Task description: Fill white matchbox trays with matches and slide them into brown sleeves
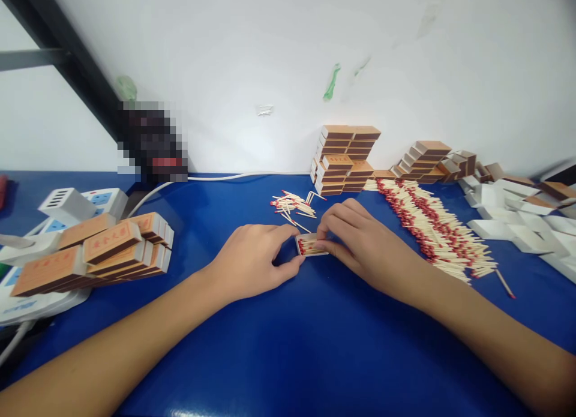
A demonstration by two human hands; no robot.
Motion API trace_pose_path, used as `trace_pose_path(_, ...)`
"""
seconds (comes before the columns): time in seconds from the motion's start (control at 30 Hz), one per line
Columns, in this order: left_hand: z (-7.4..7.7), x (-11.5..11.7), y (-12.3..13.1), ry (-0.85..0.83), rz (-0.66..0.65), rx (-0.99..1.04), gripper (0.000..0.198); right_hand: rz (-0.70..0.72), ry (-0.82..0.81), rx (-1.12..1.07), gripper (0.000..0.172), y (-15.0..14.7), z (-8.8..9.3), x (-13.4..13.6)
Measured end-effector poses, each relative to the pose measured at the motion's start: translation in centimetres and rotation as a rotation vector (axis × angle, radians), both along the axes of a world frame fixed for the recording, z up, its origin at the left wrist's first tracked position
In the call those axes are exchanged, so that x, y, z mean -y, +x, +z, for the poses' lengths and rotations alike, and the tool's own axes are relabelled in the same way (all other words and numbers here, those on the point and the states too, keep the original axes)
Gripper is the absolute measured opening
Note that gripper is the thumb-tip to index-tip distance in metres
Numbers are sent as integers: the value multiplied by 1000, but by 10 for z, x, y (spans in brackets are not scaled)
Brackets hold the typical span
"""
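A small white matchbox tray [314, 253] lies on the blue table with red-tipped matches [308, 245] inside it. My left hand [254, 258] has its thumb and fingers closed around the tray's left end. Over the right end, my right hand [355, 237] is closed, its thumb and forefinger on the matches in the tray; these fingertips partly cover them. Just behind the tray is a loose little heap of matches [293, 204], with a few stray sticks leaning towards it.
Stacked matchboxes [346, 159] stand against the wall, with more matchbox sleeves [425, 159] to their right. A long bank of matches [432, 228] and white trays [517, 219] lie at right. At left, matchboxes [112, 243] rest on a power strip [67, 306]; a white cable [234, 176] runs behind.
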State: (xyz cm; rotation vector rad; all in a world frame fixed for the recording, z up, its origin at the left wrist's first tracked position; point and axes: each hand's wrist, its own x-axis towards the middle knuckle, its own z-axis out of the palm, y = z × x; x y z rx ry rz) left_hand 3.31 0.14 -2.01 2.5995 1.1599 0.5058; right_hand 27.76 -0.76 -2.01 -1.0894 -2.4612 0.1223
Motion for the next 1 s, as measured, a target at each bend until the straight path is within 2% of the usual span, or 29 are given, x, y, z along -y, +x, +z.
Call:
trace_pose_path(0.17,1,0,0,-21,-9,14,26,-48,-33,-53,16,10,1,-4)
trace_pose_path(0.33,2,1,1,-23,-3,6,27,-94,-212,-14,16,21,11,-7)
trace_pose_path(0.5,1,1,0,-19,-8,5,27,-74,-280,-47,18,14,5,-5)
trace_pose_path(0.67,1,1,0,-21,-13,10,26,-50,-298,-94,17,9,-3,-2)
trace_pose_path(1.0,2,1,1,-35,-17,11,26,-78,-220,-140,17,0,-3,3)
